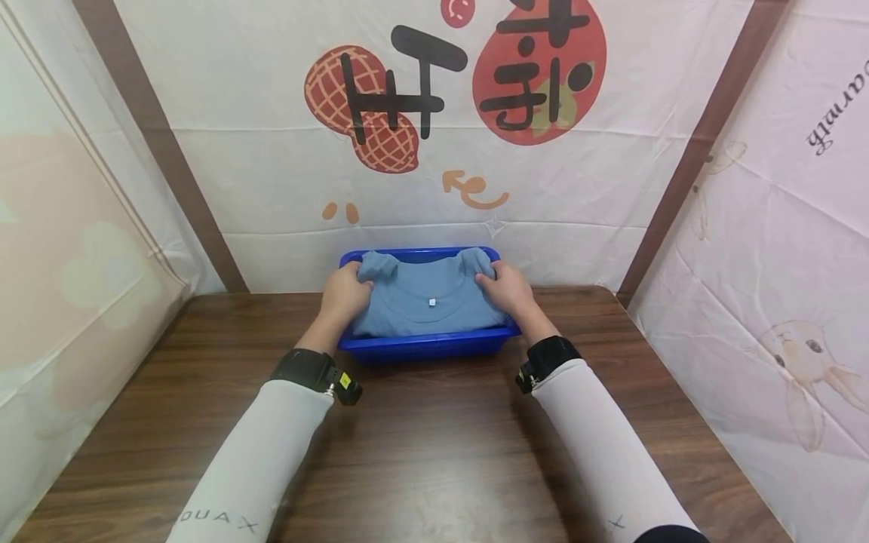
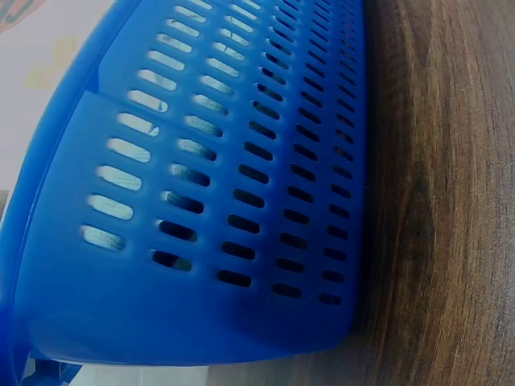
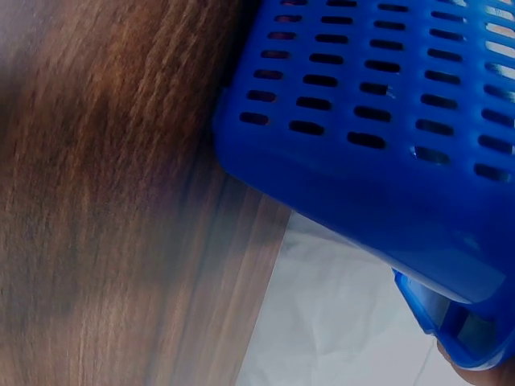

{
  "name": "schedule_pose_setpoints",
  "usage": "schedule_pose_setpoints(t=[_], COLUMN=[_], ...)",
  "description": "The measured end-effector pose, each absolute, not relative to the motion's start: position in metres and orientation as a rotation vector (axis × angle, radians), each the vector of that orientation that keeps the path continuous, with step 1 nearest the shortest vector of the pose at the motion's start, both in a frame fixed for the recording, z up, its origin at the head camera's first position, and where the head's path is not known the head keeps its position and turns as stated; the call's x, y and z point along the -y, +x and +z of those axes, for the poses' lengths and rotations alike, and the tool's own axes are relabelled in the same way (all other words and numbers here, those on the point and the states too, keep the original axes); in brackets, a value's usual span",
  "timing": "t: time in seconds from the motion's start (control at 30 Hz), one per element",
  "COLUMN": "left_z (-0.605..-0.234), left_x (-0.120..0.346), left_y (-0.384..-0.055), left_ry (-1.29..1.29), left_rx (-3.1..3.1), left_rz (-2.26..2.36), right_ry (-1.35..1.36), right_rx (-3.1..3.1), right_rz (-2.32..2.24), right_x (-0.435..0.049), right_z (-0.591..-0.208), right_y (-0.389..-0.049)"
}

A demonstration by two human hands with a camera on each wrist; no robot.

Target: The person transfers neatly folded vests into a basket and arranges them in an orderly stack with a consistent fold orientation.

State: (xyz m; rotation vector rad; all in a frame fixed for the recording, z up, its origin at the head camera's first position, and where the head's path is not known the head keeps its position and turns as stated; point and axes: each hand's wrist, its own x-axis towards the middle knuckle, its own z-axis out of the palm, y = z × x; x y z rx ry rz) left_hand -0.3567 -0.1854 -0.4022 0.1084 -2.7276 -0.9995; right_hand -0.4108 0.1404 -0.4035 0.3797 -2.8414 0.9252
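Observation:
A blue plastic basket (image 1: 428,348) with slotted walls stands at the far side of the table, holding a folded light-blue shirt (image 1: 407,313). The shirt's round neckline and small white tag (image 1: 431,302) face up. My left hand (image 1: 343,292) grips the basket's left end, its thumb over the inner side against the shirt. At the opposite end my right hand (image 1: 511,289) grips likewise; in the right wrist view a bit of finger (image 3: 475,375) shows under the basket's handle (image 3: 414,301). The left wrist view holds mostly the basket's perforated wall (image 2: 241,177), with the left fingers hidden.
The brown wood-grain table (image 1: 434,452) extends from the basket toward me. A printed white cloth wall (image 1: 271,188) rises close behind the basket, and more cloth hangs at the left and right. Black bands with small cameras (image 1: 346,385) sit on both wrists.

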Motion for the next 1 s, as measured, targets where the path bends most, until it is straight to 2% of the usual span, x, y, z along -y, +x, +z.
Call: schedule_pose_setpoints(t=[1.0], left_z=[-0.407], left_x=[0.175], left_y=[-0.359], left_ry=[0.242], left_rx=[2.789], left_rz=[-0.769], right_ry=[0.267], right_rx=[2.906], right_rz=[0.674], right_x=[-0.128], right_z=[-0.407], right_y=[-0.408])
